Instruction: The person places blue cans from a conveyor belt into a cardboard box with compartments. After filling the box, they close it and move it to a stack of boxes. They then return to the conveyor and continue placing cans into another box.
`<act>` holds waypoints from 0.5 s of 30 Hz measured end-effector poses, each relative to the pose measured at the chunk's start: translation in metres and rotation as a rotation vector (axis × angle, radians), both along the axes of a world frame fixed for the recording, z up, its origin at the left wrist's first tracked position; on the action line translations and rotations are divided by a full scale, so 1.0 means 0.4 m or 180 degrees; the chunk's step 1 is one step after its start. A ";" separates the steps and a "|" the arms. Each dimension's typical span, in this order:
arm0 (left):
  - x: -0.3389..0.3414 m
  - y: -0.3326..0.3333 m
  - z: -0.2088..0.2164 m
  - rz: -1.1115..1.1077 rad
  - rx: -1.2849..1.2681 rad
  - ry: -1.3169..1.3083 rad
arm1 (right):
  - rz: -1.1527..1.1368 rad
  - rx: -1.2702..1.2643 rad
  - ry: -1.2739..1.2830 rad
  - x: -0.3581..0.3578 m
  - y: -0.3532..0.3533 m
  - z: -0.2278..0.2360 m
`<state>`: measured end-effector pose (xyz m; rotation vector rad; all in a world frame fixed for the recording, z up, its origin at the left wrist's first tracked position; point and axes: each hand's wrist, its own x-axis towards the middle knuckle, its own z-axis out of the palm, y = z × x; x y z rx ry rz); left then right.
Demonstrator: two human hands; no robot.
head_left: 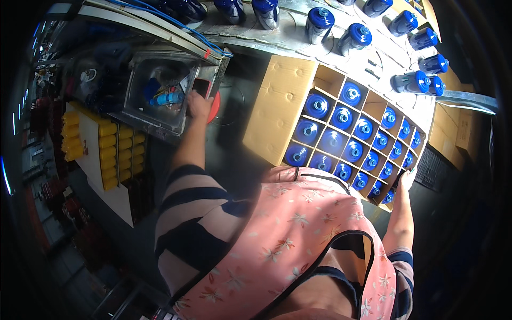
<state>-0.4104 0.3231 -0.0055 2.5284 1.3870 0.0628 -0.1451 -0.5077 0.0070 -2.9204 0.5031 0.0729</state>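
My left hand (199,105) reaches to the rim of a metal basin (134,93), its fingers bent down; what they hold, if anything, is hidden. Right beside the fingers is a dark flat rectangular thing (201,87), with a red round object (214,108) partly behind the hand. Light-blue cylindrical items (169,98) lie in the basin. At the right corner of an open cardboard box (277,109), my right hand (407,178) is closed around the edge. Dividers split the box into cells, most holding a clear-blue bottle-like piece (341,117) with a ringed top.
Several blue-capped clear canisters (320,24) stand on the bright metal conveyor (298,42) beyond the box. Yellow cylinders (108,141) are stacked at the left. Blue hoses (197,34) run along a metal frame. More cardboard (448,128) lies to the right, near a dark crate (433,169).
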 end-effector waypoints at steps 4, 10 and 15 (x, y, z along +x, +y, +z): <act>0.013 -0.349 0.045 -0.0252 -0.1977 -0.1639 | 0.0115 0.0091 -0.0502 -0.026 -0.024 0.007; 0.164 -0.633 0.177 -0.1725 -0.1402 -0.2209 | 0.0210 0.0370 -0.0360 -0.032 -0.072 0.005; 0.239 -0.678 0.201 -0.2849 -0.1244 -0.1672 | -0.0124 0.0396 -0.0507 -0.061 -0.037 0.031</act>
